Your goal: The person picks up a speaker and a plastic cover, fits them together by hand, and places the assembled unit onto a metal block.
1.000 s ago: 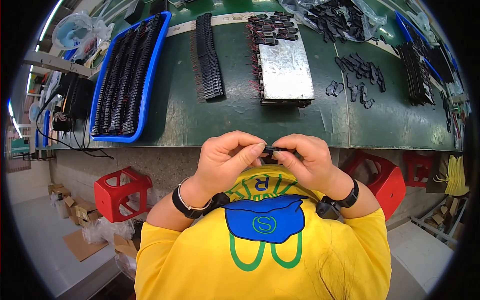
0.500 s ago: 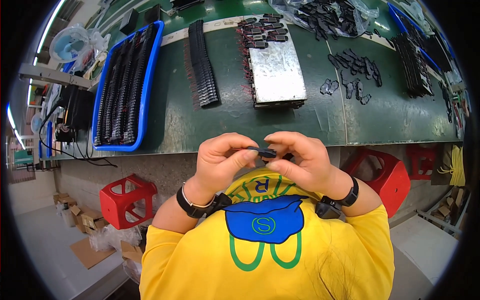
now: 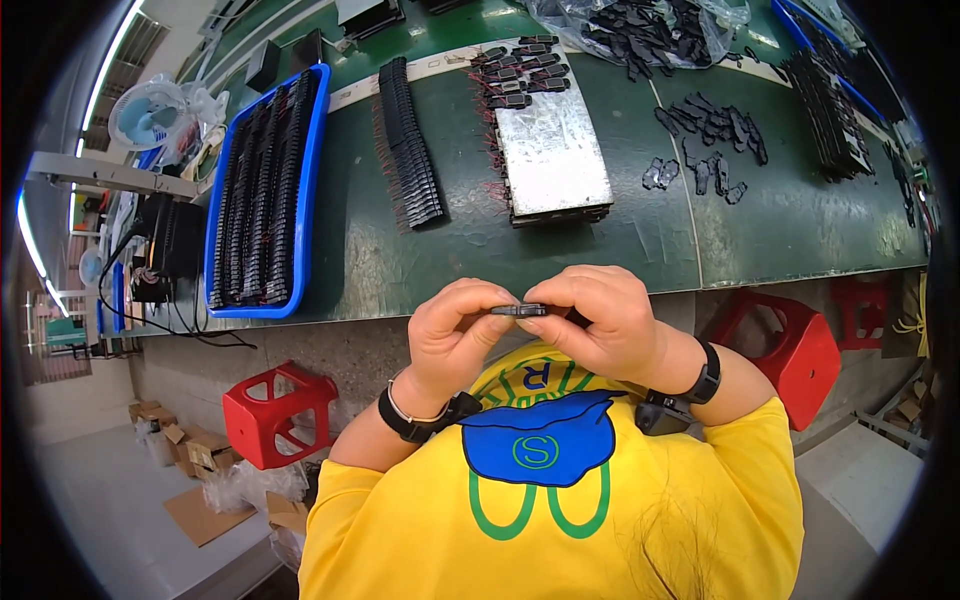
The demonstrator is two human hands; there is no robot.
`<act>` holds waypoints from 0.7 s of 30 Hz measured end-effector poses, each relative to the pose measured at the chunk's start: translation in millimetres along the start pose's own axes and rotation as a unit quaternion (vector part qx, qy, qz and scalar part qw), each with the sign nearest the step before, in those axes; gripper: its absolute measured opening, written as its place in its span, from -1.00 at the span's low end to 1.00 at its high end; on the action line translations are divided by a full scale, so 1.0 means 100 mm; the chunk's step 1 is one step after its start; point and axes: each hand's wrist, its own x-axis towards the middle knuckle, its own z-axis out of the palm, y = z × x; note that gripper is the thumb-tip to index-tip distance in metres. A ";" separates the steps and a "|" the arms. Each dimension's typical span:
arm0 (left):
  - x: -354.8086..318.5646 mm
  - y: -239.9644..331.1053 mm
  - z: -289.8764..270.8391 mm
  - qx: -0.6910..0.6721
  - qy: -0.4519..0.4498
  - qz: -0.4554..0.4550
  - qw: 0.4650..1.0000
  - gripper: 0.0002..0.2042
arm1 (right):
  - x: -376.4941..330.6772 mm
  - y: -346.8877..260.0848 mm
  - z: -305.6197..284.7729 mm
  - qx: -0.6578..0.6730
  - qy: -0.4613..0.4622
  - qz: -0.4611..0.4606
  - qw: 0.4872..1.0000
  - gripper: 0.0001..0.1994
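Note:
Close to my chest, just off the table's front edge, a small black plastic part (image 3: 520, 311) is pinched between both hands. My left hand (image 3: 450, 330) grips its left end with thumb and forefinger; my right hand (image 3: 600, 315) holds its right end the same way. Ahead on the green table lies a silver metal plate (image 3: 552, 160) on a stack, with several small black modules with red wires (image 3: 520, 75) at its far end. To the right are loose black plastic pieces (image 3: 715, 125) and a few smaller dark pieces (image 3: 705, 177).
A long row of black parts with red wires (image 3: 408, 145) lies left of the plate. Farther left stands a blue tray (image 3: 304, 240) filled with similar rows. A clear bag of black pieces (image 3: 640, 35) sits at the back. Red stools (image 3: 280, 415) stand under the table edge.
My hands have drawn closer together around the black part, which now sits level between the fingertips. The whole view has shifted slightly.

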 end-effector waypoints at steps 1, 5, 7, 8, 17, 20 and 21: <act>0.01 0.01 -0.01 0.057 -0.009 0.032 0.998 -0.87 | 0.00 -0.01 -0.01 -0.005 -0.001 -0.002 1.000 -0.83; 0.02 0.03 0.00 0.151 -0.012 0.092 0.984 -0.85 | -0.01 0.03 0.00 -0.010 0.000 -0.028 1.000 -0.82; 0.02 0.05 0.01 0.170 -0.009 0.107 0.980 -0.84 | -0.03 0.05 -0.01 -0.010 0.001 -0.040 0.999 -0.82; 0.03 0.06 0.00 0.166 -0.022 0.109 0.980 -0.85 | -0.04 0.06 -0.01 -0.005 0.002 -0.052 0.999 -0.82; 0.00 0.07 -0.01 0.063 -0.067 -0.004 0.996 -0.87 | -0.05 0.09 -0.06 0.010 -0.023 -0.074 0.997 -0.81; -0.07 0.01 0.02 -0.047 -0.036 -0.083 0.995 -0.87 | -0.03 0.05 -0.07 0.013 -0.034 -0.030 0.999 -0.81; -0.09 -0.01 0.03 -0.134 -0.011 -0.142 0.981 -0.87 | -0.03 0.04 -0.07 0.019 -0.036 0.010 0.999 -0.81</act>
